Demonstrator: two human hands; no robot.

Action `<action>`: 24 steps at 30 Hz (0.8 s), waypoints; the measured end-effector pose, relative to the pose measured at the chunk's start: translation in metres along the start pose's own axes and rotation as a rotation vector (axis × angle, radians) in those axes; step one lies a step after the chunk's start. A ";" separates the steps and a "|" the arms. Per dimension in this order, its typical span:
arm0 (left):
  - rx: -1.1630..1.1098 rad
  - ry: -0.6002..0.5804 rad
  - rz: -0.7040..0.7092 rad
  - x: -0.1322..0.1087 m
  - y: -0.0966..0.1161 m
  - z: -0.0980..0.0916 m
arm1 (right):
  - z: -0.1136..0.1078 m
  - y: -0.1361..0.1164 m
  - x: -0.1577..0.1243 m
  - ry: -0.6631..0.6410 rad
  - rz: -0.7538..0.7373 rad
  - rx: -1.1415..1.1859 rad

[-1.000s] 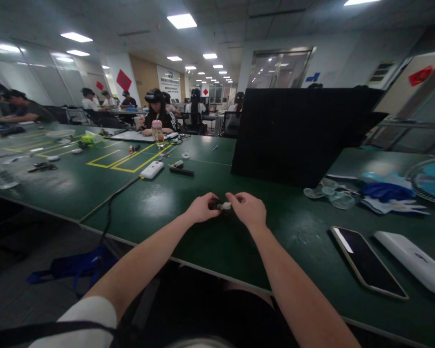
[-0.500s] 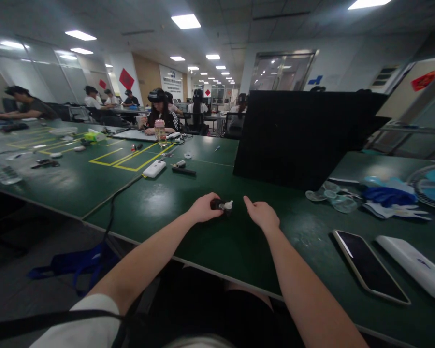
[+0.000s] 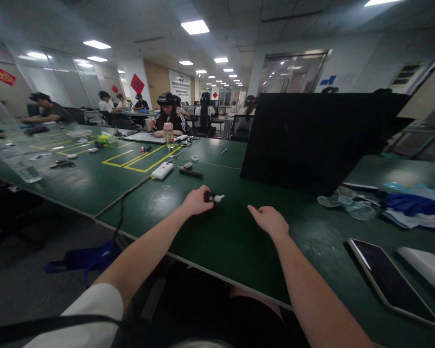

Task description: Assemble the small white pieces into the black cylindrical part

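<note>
Over the green table (image 3: 235, 246), my left hand (image 3: 197, 201) pinches a small dark object with a white tip (image 3: 217, 198). Its white end points right, and my fingers hide the rest, so its kind cannot be made out. My right hand (image 3: 271, 220) is held to the right of it, apart from the object and holding nothing. One finger there stretches toward the left; the others are partly hidden. Beyond my left hand lie a black bar-shaped thing (image 3: 191, 173) and a white power bank (image 3: 163, 170) with a dark cable.
A large black panel (image 3: 311, 140) stands behind my right hand. To the right lie a phone (image 3: 391, 280), a white device (image 3: 426, 266), clear plastic pieces (image 3: 360, 210) and blue-and-white gloves (image 3: 413, 205). Across the table a person sits behind a pink-capped bottle (image 3: 168, 135).
My left hand has moved left with the small object, away from my right hand. The object's white tip now points more to the right. The view has turned slightly left.
</note>
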State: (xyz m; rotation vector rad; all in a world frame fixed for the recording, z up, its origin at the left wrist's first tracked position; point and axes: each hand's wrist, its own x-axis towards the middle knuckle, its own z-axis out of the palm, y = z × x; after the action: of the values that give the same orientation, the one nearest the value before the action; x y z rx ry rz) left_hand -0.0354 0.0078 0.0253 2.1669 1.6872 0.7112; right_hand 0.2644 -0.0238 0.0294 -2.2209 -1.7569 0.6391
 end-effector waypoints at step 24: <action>-0.263 0.421 -0.336 0.012 -0.056 -0.060 | 0.006 0.004 0.008 -0.049 -0.012 -0.028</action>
State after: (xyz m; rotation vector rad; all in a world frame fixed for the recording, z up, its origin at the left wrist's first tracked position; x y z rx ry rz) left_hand -0.1123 0.0307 0.0485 1.5781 1.9573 1.2685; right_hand 0.2671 -0.0176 0.0210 -2.2298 -1.8117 0.6763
